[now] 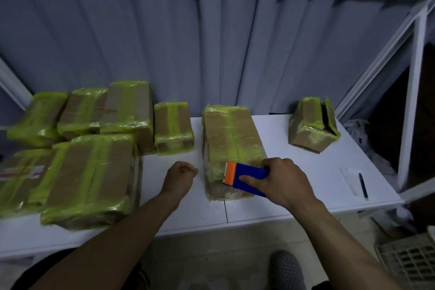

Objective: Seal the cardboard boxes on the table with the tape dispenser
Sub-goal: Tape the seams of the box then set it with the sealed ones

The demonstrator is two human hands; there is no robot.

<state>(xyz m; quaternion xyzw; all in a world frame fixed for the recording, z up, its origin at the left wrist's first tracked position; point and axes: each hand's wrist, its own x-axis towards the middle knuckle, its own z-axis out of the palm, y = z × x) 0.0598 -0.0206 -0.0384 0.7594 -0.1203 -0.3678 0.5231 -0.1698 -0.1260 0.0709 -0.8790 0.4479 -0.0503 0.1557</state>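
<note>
Ok, key geometry: right hand grips the dispenser, thumb laid across its blue side and fingers wrapped over the far edge, with the orange blade end pointing left and slightly away. The dispenser sits at the near end of the centre box, over the top close to the near edge. It looks like contact, but I can't confirm. The box is directly ahead of the right hand on the table, long axis running away from the person, far end leaning a bit left. It's heavily wrapped in yellow-green tape, with a strip down the length of the top. Left hand is off to the left of the box, near it but not touching, above the table, fingers loosely curled, holding nothing. So the right hand is the working hand and is at the box. The left is free and well placed to brace the box's left side. My read: the next stroke follows the long axis, either away from the right hand toward the far end or down over the near face. The box will likely slide unless the left hand pins it. A small box lies beyond the left hand, and a stack of taped boxes further left, well apart from the dispenser. The open box, far ahead and right of the right hand, has a flap gaping. It's probably next, and the right hand is nearer to it.
</note>
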